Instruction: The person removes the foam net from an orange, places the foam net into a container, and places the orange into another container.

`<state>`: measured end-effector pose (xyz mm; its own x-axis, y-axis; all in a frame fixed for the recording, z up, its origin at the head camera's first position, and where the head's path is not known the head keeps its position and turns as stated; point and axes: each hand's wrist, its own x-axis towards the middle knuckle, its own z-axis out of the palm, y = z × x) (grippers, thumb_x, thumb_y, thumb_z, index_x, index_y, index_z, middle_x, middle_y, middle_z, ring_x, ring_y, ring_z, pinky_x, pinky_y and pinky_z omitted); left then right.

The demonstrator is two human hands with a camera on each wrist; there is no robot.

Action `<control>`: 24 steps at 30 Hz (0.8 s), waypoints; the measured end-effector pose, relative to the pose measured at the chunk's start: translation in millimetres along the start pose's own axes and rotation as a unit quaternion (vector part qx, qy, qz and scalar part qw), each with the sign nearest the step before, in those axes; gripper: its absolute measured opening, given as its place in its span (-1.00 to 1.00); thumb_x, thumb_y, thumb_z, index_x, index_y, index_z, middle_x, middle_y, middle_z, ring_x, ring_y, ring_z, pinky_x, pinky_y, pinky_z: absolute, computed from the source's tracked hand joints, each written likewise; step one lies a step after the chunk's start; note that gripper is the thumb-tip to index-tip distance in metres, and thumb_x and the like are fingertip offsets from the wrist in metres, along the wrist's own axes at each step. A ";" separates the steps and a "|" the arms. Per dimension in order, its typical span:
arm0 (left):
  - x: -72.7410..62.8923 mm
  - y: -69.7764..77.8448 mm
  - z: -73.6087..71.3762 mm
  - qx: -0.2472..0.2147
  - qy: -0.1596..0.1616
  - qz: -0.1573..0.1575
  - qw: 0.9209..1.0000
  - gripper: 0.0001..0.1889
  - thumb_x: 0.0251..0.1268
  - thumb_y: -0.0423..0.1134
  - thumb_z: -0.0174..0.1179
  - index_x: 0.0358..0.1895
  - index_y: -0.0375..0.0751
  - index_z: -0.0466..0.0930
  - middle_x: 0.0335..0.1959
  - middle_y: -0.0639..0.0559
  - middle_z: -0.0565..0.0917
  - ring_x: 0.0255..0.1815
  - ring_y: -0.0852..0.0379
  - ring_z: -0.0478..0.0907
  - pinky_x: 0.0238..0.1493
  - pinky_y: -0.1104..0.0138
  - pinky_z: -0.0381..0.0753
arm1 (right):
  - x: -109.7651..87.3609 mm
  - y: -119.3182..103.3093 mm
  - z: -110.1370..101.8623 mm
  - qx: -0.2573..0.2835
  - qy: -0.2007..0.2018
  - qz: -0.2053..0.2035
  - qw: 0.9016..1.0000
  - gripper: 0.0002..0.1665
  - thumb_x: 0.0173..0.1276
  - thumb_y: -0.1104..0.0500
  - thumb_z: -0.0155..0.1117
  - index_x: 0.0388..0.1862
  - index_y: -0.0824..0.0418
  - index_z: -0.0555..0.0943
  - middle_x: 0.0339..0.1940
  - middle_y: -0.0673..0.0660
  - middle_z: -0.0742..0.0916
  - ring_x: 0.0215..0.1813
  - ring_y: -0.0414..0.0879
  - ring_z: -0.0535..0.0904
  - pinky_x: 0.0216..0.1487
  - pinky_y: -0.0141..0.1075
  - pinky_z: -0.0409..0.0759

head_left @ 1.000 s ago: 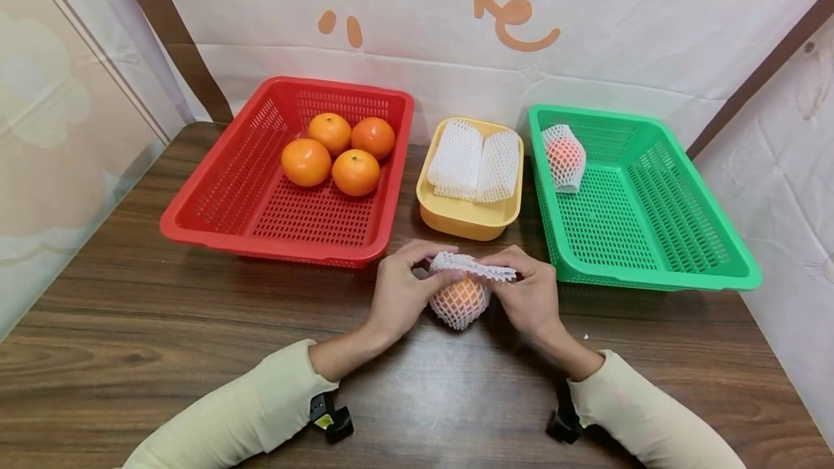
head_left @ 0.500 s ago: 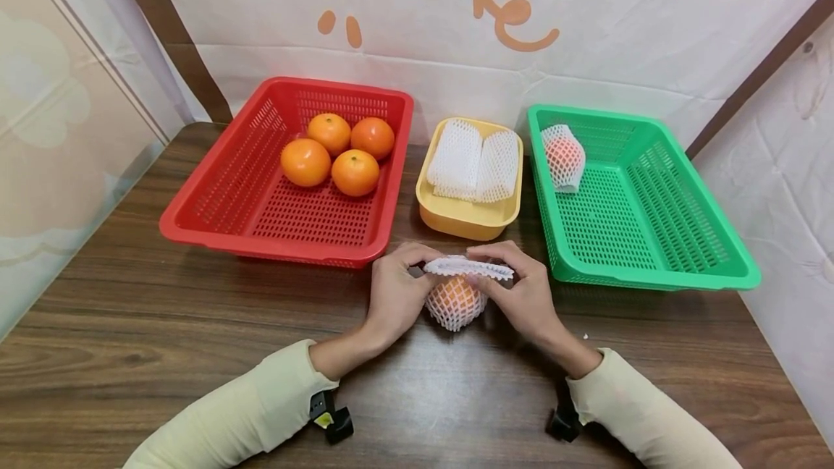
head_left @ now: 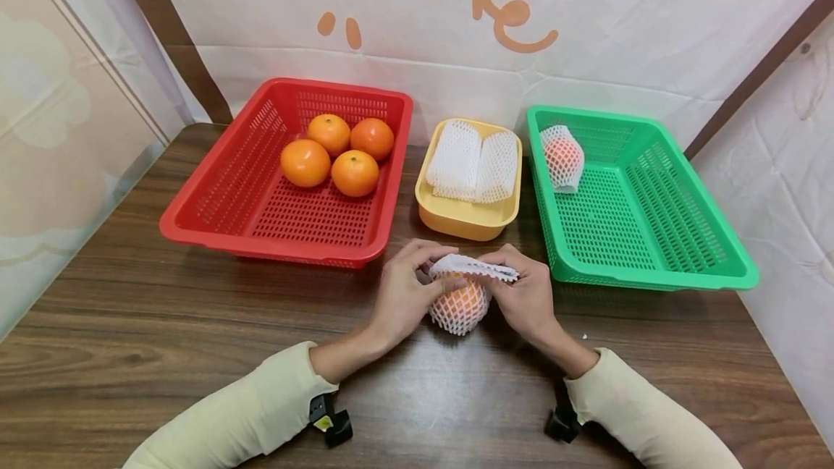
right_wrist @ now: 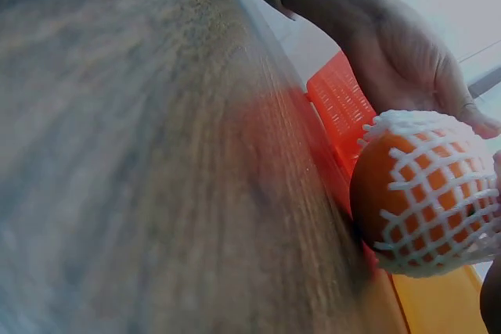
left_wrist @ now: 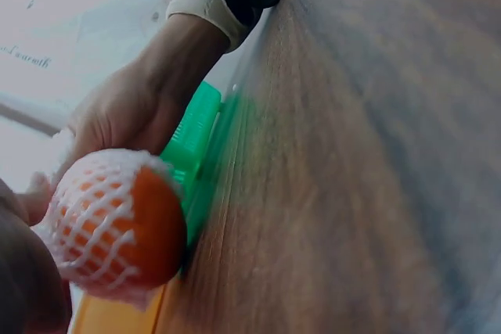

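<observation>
In the head view an orange wrapped in a white foam net sleeve point(head_left: 461, 307) is between both hands at the front middle of the table. My left hand point(head_left: 402, 299) pinches the left part of the net's flattened upper end, its thumb across the front. At the other end of that edge my right hand point(head_left: 529, 302) grips the net, its fingertips partly hidden behind the foam. The wrist views show the bare underside of the orange point(left_wrist: 163, 228) sticking out of the net, close over the tabletop.
A red basket point(head_left: 274, 243) at left holds several bare oranges point(head_left: 355, 172). The yellow box point(head_left: 469, 223) in the middle contains folded foam nets point(head_left: 456, 161). In the green basket point(head_left: 658, 277) at right lies a netted fruit point(head_left: 563, 158). A fabric backdrop point(head_left: 417, 56) rises behind.
The hands and the netted orange shifted slightly left, then back right. Half a second ago the right thumb lay across the net's front; now the left thumb does. Both keep hold of the net.
</observation>
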<state>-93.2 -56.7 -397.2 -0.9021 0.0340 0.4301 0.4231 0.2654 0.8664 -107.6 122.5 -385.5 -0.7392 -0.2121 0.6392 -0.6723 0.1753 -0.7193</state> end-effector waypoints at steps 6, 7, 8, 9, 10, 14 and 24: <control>2.6 0.1 -1.6 0.012 -0.036 -0.005 0.999 -0.81 -0.08 -0.25 0.51 -0.35 -0.19 0.76 -0.32 0.12 0.67 -0.24 0.23 0.56 -0.26 0.16 0.55 | 1.8 -5.8 1.2 -0.025 0.001 -0.003 1.000 -0.76 -0.07 0.63 0.39 -0.42 0.42 0.64 -0.50 0.20 0.66 -0.41 -0.20 0.51 -0.40 -0.46 0.46; 3.0 0.0 -1.7 0.010 -0.031 0.000 0.999 -0.84 -0.08 -0.28 0.51 -0.39 -0.19 0.75 -0.35 0.12 0.67 -0.26 0.24 0.57 -0.26 0.18 0.56 | 1.8 -6.0 1.2 -0.024 -0.003 0.002 1.000 -0.76 -0.05 0.63 0.39 -0.41 0.42 0.64 -0.49 0.20 0.67 -0.40 -0.20 0.51 -0.39 -0.46 0.47; 3.4 -0.2 -1.7 0.008 -0.024 0.002 1.000 -0.86 -0.09 -0.30 0.51 -0.41 -0.19 0.76 -0.39 0.13 0.67 -0.28 0.24 0.58 -0.27 0.18 0.56 | 1.7 -6.0 1.1 -0.021 -0.008 0.010 1.000 -0.77 -0.03 0.61 0.38 -0.40 0.41 0.64 -0.47 0.20 0.67 -0.39 -0.20 0.52 -0.38 -0.45 0.48; 3.6 -0.3 -1.7 0.008 -0.014 0.005 1.000 -0.87 -0.09 -0.32 0.50 -0.42 -0.19 0.76 -0.42 0.14 0.67 -0.30 0.25 0.58 -0.27 0.21 0.57 | 1.5 -5.3 0.8 -0.014 -0.015 0.020 1.000 -0.78 0.00 0.60 0.38 -0.37 0.41 0.64 -0.44 0.20 0.68 -0.37 -0.20 0.53 -0.36 -0.45 0.49; 3.6 -0.4 -1.9 0.009 -0.002 0.009 1.000 -0.88 -0.08 -0.34 0.50 -0.43 -0.19 0.76 -0.43 0.14 0.68 -0.32 0.26 0.59 -0.27 0.24 0.57 | 1.3 -4.7 0.7 -0.002 -0.025 0.029 0.999 -0.79 0.04 0.57 0.37 -0.32 0.42 0.64 -0.40 0.21 0.68 -0.33 -0.19 0.54 -0.34 -0.44 0.50; 2.6 -1.9 -1.9 0.005 0.049 0.015 0.999 -0.86 -0.09 -0.48 0.44 -0.41 -0.21 0.76 -0.48 0.11 0.68 -0.36 0.25 0.59 -0.26 0.31 0.56 | -2.2 10.5 -0.8 0.057 -0.068 0.082 0.993 -0.67 0.14 0.52 0.33 -0.08 0.37 0.62 -0.14 0.21 0.68 -0.11 -0.11 0.56 -0.15 -0.39 0.54; 1.8 -3.8 -1.7 -0.028 0.065 0.030 0.997 -0.72 -0.11 -0.64 0.29 -0.35 -0.22 0.77 -0.42 0.09 0.69 -0.30 0.17 0.60 -0.20 0.28 0.56 | -4.9 29.6 -2.9 0.034 -0.037 0.023 0.998 -0.73 0.04 0.48 0.44 -0.25 0.29 0.75 -0.25 0.12 0.75 -0.15 0.01 0.62 -0.09 -0.27 0.54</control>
<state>-96.2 -59.3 -399.3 -0.8583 -0.0780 0.5073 0.4828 0.2126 0.8495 -124.0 131.5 -409.2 -0.7628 -0.2767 0.5844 -0.6310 0.1210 -0.7663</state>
